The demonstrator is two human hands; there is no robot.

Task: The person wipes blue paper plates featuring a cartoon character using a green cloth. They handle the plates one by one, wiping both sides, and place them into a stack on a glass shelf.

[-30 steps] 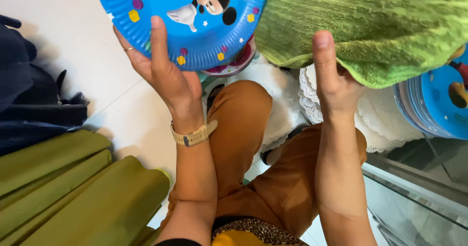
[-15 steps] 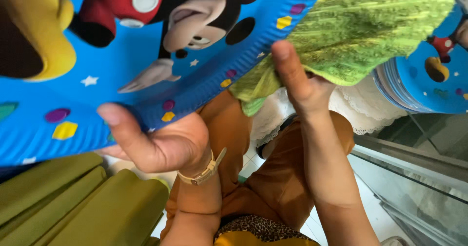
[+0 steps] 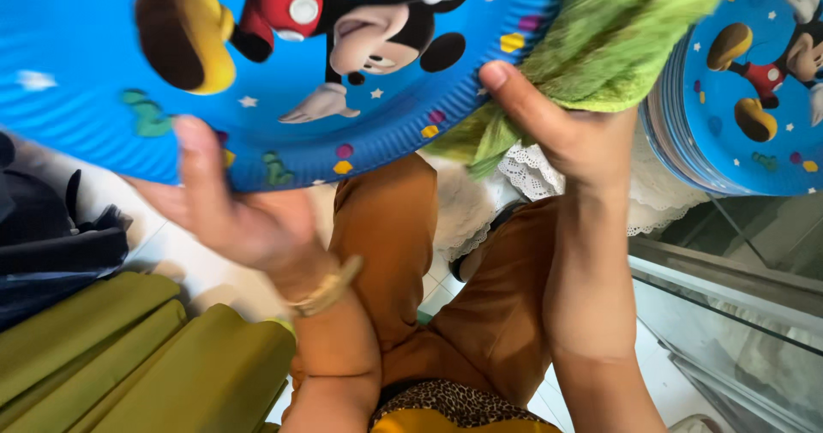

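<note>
The plate [image 3: 283,73] is blue paper, round, with a finely ribbed rim and a smooth middle. It fills the top of the view, held up close over the person's lap. A cartoon mouse in red shorts and yellow shoes is printed across it, with small stars and coloured confetti shapes scattered along the rim.

The left hand [image 3: 231,214] grips the plate's lower edge, thumb pressed on the printed face and the rest of the hand beneath it. A pale gold bracelet [image 3: 326,285] sits at that wrist.

The right hand [image 3: 570,133] clutches a green cloth [image 3: 617,39], fuzzy and bunched, its thumb touching the plate's rim. The cloth lies against the plate's right side.

At right stands a stack of plates [image 3: 746,90], same blue print, edges layered. White lace [image 3: 536,176] shows beneath the cloth. Olive fabric rolls [image 3: 129,364] lie lower left, smooth and matte.
</note>
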